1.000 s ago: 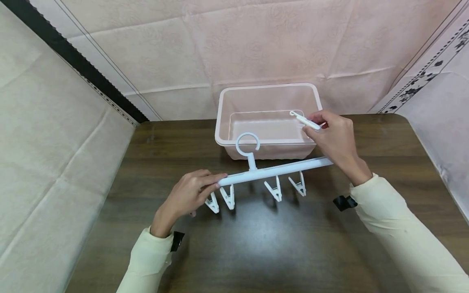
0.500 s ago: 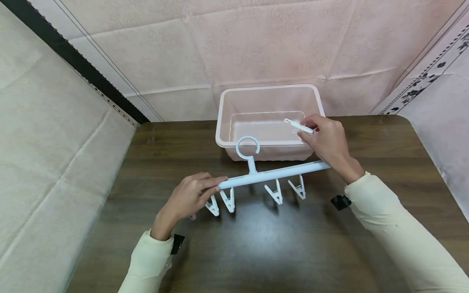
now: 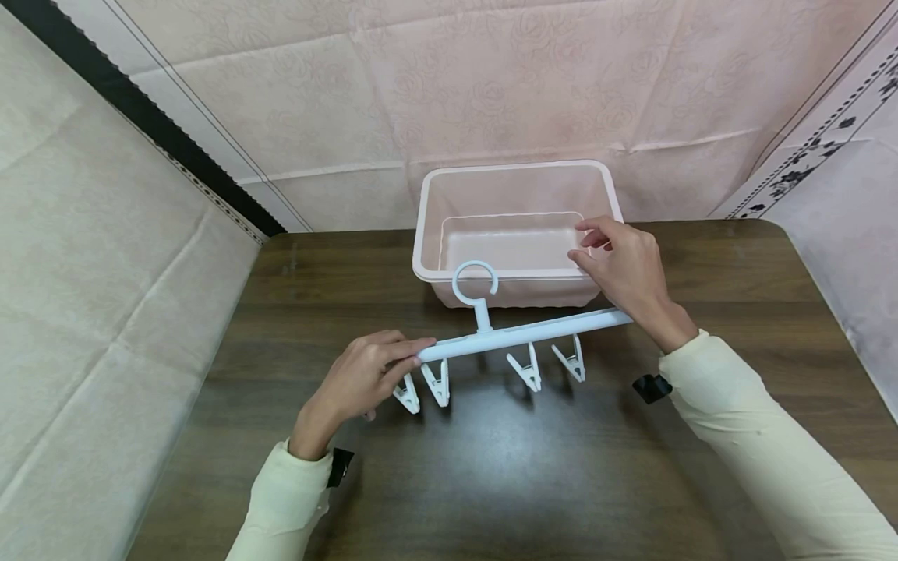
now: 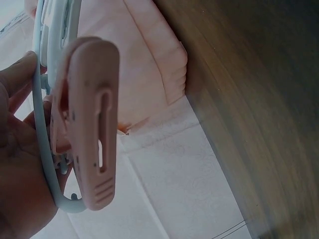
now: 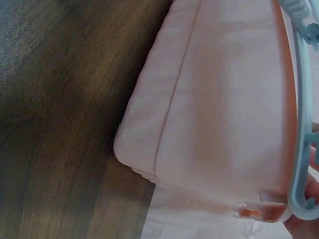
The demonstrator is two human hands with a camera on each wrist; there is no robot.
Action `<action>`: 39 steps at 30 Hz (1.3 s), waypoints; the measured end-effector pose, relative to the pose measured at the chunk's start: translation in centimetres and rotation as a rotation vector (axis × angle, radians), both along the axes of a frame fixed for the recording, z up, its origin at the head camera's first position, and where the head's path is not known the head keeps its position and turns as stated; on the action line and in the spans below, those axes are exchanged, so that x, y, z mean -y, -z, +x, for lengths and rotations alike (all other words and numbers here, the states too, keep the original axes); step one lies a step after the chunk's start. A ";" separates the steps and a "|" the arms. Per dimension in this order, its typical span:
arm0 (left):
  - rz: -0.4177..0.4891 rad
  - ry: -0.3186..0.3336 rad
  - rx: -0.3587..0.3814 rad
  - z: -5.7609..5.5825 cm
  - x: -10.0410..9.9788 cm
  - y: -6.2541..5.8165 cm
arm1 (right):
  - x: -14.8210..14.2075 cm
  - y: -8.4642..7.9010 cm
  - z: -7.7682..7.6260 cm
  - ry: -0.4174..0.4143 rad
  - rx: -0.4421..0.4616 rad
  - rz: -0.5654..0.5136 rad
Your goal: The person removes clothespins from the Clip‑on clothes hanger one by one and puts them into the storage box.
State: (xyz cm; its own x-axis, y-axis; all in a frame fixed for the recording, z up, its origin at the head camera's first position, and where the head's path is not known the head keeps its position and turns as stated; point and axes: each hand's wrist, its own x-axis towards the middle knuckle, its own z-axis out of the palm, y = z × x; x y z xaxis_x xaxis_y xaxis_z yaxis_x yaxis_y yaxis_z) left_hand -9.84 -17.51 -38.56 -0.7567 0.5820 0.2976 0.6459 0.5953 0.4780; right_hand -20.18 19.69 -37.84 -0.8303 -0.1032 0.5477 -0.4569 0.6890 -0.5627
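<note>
- Head: brown worktop [image 3: 491, 483] against patterned cloth [image 3: 505, 86], bin [image 3: 519, 275] set behind the hanger [image 3: 522, 335]. Left hand [image 3: 361, 374] around one hanger end; right hand [image 3: 627, 265] empty, fingers parted over the bin. Probably at unclipping the white clips [image 3: 438, 383], next calling for a pinch on one.
- Left wrist: pink clip [image 4: 84, 89] beside the left hand, likely crowding its fingers.
- Right wrist: hanger before bin, partly hiding the right hand.

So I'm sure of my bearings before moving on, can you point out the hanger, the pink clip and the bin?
Hanger [image 3: 522, 334]: head view, middle of its bar.
Pink clip [image 4: 85, 119]: left wrist view, its broad face.
Bin [image 3: 540, 293]: head view, its front wall.
</note>
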 end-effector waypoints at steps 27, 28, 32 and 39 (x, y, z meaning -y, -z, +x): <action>0.001 -0.002 0.006 0.0 -0.2 -0.1 | -0.3 -2.4 3.1 -0.008 -0.013 0.067; 0.001 -0.004 0.008 0.0 -0.2 -0.1 | -0.3 -2.5 3.4 -0.010 -0.025 0.070; 0.005 -0.003 0.010 -0.1 -0.2 0.0 | -0.4 -3.0 4.4 -0.008 -0.084 0.072; 0.002 -0.001 0.000 -0.1 -0.3 -0.1 | -0.9 -3.3 5.8 -0.013 -0.124 0.062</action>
State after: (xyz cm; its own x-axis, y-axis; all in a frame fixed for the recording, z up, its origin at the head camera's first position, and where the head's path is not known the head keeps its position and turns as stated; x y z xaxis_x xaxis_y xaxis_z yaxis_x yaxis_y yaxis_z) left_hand -9.97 -17.18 -38.50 -0.7574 0.5804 0.2991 0.6453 0.5952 0.4789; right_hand -14.39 20.55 -34.57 -0.7547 -0.1508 0.6386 -0.5298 0.7140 -0.4576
